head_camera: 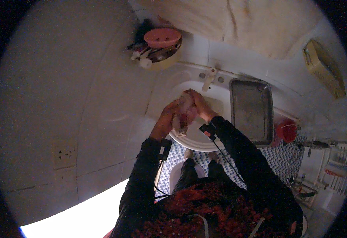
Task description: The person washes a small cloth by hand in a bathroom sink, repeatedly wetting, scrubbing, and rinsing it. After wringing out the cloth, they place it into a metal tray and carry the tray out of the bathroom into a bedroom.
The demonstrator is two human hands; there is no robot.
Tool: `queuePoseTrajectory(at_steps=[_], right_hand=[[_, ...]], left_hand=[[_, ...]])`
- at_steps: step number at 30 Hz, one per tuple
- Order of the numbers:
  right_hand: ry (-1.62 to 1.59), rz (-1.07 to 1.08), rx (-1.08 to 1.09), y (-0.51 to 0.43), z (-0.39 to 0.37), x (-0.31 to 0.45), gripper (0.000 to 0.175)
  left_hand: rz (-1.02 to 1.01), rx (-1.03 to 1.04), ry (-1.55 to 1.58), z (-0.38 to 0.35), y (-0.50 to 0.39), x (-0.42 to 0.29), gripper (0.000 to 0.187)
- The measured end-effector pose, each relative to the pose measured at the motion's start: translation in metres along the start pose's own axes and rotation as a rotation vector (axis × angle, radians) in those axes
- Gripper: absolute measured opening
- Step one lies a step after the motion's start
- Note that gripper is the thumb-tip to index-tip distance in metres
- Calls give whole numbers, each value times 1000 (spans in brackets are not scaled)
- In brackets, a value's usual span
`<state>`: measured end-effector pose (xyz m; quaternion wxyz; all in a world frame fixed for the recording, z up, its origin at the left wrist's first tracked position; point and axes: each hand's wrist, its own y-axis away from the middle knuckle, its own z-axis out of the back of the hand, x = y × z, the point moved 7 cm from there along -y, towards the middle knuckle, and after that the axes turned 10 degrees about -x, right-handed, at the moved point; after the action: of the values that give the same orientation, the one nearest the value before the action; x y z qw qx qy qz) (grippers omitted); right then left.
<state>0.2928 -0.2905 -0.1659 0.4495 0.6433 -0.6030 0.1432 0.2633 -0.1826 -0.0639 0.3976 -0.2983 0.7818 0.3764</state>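
Both hands are together over the left part of a white washbasin [195,145]. Between my left hand [169,111] and my right hand [201,104] is a pale pinkish bundle [179,126] that looks like a wet cloth; blur leaves its exact kind unsettled. One end of it hangs below the hands, over the basin's near rim. My right hand grips its upper part, and my left hand holds it from the left. The fingers are partly hidden. Just beyond the hands, a pale faucet [209,79] stands at the basin's back edge.
A rectangular metal tray [250,110] lies right of the basin, near a red container [287,131]. At back left, a yellow basket [166,62] holds toiletries and a pink soap dish [163,37]. Cables hang from both wrists. A light-coloured tub [201,172] stands by the legs.
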Motion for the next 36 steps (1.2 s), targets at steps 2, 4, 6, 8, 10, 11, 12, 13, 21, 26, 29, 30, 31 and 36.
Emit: queuePoseTrajectory(at_steps=[2,4,6,8,10,11,12,13,21,26,29,30,31,36], right_hand=[[91,151,95,19,-18,5,41],[319,558,118,51,-45,21,50],[406,790,89,65,-57,41,53],[159,532,44,58,-53,40,51],[-36,316,55,51,-50,33,49],[-172,230,-17,48,-41,29,47],[9,353,-91,50,-34,32,44],[-15,328,-111,52,-29,26,43],[-222,-151,3,75,-8,-22,46],[-353,210,112,75,-31,27,56],[59,410,89,77,-49,42,44],[232,690,273,86,-71,54,40],[469,804,72,85,-67,59,38],[356,666,46,66,-67,38,39]], left_hand=[[16,-60,214,3,-6,-2,47],[-122,-140,446,1,-9,-6,43],[-297,-219,241,-7,-8,-8,40],[-444,-166,-132,-23,-6,-10,38],[-220,-182,165,-19,-12,4,37],[-110,-114,431,-21,-14,9,37],[-85,-149,445,-14,-15,10,36],[-101,-140,455,-9,-16,7,36],[-292,-82,240,5,-17,-25,38],[-188,-316,50,17,-9,-16,43],[-229,-39,370,2,-6,-6,44],[-141,-111,409,4,-11,10,45],[-96,-154,486,5,-15,22,46],[-157,-255,278,15,-22,43,54]])
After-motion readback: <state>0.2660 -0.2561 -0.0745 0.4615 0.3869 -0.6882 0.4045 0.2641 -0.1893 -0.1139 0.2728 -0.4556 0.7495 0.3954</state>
